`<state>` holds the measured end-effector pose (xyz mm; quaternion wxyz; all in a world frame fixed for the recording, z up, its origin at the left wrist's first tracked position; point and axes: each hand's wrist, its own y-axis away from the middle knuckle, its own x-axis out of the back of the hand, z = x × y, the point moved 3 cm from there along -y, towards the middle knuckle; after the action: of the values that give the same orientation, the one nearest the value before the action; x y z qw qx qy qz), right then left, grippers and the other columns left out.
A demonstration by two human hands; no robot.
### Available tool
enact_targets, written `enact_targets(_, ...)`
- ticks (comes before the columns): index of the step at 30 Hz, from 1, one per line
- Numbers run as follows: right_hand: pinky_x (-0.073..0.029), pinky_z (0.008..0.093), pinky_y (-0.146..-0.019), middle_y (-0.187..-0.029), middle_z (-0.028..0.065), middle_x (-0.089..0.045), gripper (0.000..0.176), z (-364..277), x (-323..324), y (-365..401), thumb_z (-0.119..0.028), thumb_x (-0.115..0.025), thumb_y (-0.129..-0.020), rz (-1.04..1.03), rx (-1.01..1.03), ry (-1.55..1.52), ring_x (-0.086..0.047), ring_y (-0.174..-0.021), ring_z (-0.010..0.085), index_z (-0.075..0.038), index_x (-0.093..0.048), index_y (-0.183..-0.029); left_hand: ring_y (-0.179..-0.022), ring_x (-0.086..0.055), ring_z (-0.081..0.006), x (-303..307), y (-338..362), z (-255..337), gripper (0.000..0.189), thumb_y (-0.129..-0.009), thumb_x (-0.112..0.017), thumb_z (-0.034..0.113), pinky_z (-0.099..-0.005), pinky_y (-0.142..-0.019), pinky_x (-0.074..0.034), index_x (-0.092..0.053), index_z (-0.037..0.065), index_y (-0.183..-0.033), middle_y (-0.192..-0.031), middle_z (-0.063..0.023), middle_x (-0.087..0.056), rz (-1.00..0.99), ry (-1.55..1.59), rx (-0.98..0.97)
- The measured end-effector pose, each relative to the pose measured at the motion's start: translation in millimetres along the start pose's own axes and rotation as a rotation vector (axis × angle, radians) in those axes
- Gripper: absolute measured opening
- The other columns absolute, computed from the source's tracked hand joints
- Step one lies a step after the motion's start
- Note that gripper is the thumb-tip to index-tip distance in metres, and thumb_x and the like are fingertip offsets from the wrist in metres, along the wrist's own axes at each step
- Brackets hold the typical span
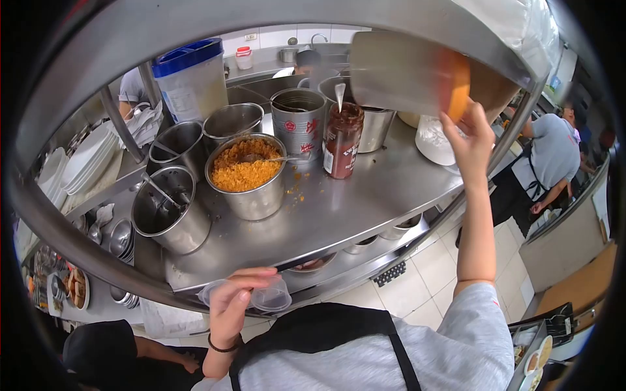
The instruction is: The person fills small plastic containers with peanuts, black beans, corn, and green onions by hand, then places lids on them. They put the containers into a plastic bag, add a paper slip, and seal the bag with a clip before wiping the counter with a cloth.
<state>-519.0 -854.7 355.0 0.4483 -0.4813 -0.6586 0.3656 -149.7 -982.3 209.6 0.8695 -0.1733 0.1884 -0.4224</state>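
Observation:
My left hand (233, 301) is closed around a small clear plastic cup (271, 297) low in front of my apron. More clear plastic (207, 293) shows behind its fingers. Raised at the upper right, my right hand (471, 138) pinches the orange lid (459, 85) of a large translucent tub (394, 72). Tub and lid are blurred by motion, and the tub lies tilted on its side. Below that hand is a white bag-like lump (435, 141). A jar of dark red-brown sauce (343, 140), with a spoon in it, stands left of it on the steel shelf.
A steel pot of orange crumbs (244, 166), a dark-sauce pot (171, 208), a large tin (298, 124) and a blue-lidded tub (190, 81) crowd the shelf (313, 225). Plates (91, 156) are stacked left. Co-workers stand at right (551, 150) and lower left (98, 355).

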Motion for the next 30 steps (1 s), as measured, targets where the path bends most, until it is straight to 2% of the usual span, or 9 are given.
enact_targets(4,-0.048,0.0261,-0.082,-0.104,0.0098,-0.060,0.035,-24,51,27,-0.002,-0.067,-0.074,-0.023,-0.137,0.063,-0.059,-0.090,0.0113,0.005,-0.054,-0.105,-0.098,-0.057,-0.0307,-11,-13,2,0.028,-0.089,-0.043,0.017,-0.0398,-0.088,-0.041,-0.060,-0.005,-0.092,-0.100,-0.0198,-0.061,-0.091,-0.026,0.013)
enact_targets(9,-0.049,0.0283,-0.081,-0.102,0.0140,-0.062,0.022,-59,88,20,0.003,-0.066,-0.067,-0.246,-0.189,0.104,-0.060,-0.089,0.0155,0.004,-0.051,-0.083,-0.090,-0.061,-0.0246,-33,-33,10,0.019,-0.087,-0.047,0.007,-0.0320,-0.078,-0.046,-0.061,-0.004,-0.094,-0.094,-0.0159,-0.063,-0.183,0.109,0.132)
enact_targets(11,-0.049,0.0286,-0.075,-0.097,0.0140,-0.063,0.025,-63,74,7,0.001,-0.067,-0.064,-0.628,-0.061,0.164,-0.061,-0.080,0.0177,0.002,-0.047,-0.078,-0.085,-0.062,-0.0196,-51,-54,13,0.017,-0.085,-0.052,0.004,-0.0282,-0.073,-0.047,-0.061,-0.001,-0.098,-0.090,-0.0148,-0.063,-0.334,-0.251,0.243)
enact_targets(13,-0.048,0.0266,-0.079,-0.098,0.0149,-0.062,0.025,-70,59,-8,0.004,-0.067,-0.066,-0.713,-0.029,0.153,-0.058,-0.082,0.0140,0.002,-0.044,-0.076,-0.088,-0.062,-0.0185,-79,-75,7,0.020,-0.082,-0.058,0.007,-0.0284,-0.075,-0.047,-0.062,0.003,-0.102,-0.098,-0.0141,-0.062,-0.305,-0.403,-0.024)
enact_targets(15,-0.048,0.0280,-0.075,-0.098,0.0150,-0.062,0.026,-75,42,-18,0.002,-0.070,-0.065,-0.870,0.011,0.053,-0.058,-0.080,0.0153,0.002,-0.046,-0.073,-0.105,-0.054,-0.0268,-106,-97,8,0.025,-0.081,-0.060,0.012,-0.0341,-0.085,-0.044,-0.062,0.006,-0.105,-0.120,-0.0187,-0.051,-0.369,-0.593,-0.350)
enact_targets(18,-0.048,0.0289,-0.074,-0.096,0.0154,-0.063,0.022,-82,25,-29,-0.006,-0.069,-0.071,-1.049,0.036,0.100,-0.059,-0.082,0.0165,0.001,-0.048,-0.073,-0.122,-0.038,-0.0351,-127,-114,3,0.030,-0.081,-0.059,0.016,-0.0392,-0.096,-0.035,-0.061,0.009,-0.110,-0.137,-0.0206,-0.032,-0.341,-0.709,-0.575)
enact_targets(21,-0.047,0.0302,-0.068,-0.086,0.0125,-0.065,0.019,-57,9,-46,-0.018,-0.065,-0.076,-0.917,-0.014,0.074,-0.059,-0.072,0.0234,-0.001,-0.061,-0.084,-0.128,-0.026,-0.0401,-134,-122,-3,0.035,-0.084,-0.056,0.019,-0.0422,-0.101,-0.028,-0.056,0.012,-0.118,-0.142,-0.0227,-0.019,-0.331,-0.762,-0.631)
enact_targets(25,-0.045,0.0261,-0.081,-0.104,0.0097,-0.063,0.028,-15,-48,-62,-0.022,-0.053,-0.088,-0.794,0.186,0.273,-0.059,-0.092,0.0173,-0.004,-0.060,-0.108,-0.128,-0.025,-0.0426,-136,-129,-16,0.045,-0.087,-0.051,0.020,-0.0423,-0.101,-0.029,-0.042,0.013,-0.130,-0.142,-0.0266,-0.016,-0.225,-0.672,-0.614)
enact_targets(30,-0.042,0.0271,-0.068,-0.080,0.0090,-0.060,0.030,-3,-104,-56,-0.030,-0.050,-0.089,-0.952,0.017,0.198,-0.054,-0.073,0.0161,-0.002,-0.060,-0.086,-0.131,-0.021,-0.0376,-131,-137,-29,0.058,-0.093,-0.041,0.023,-0.0387,-0.103,-0.028,-0.013,0.001,-0.140,-0.142,-0.0259,-0.015,-0.167,-0.510,-0.408)
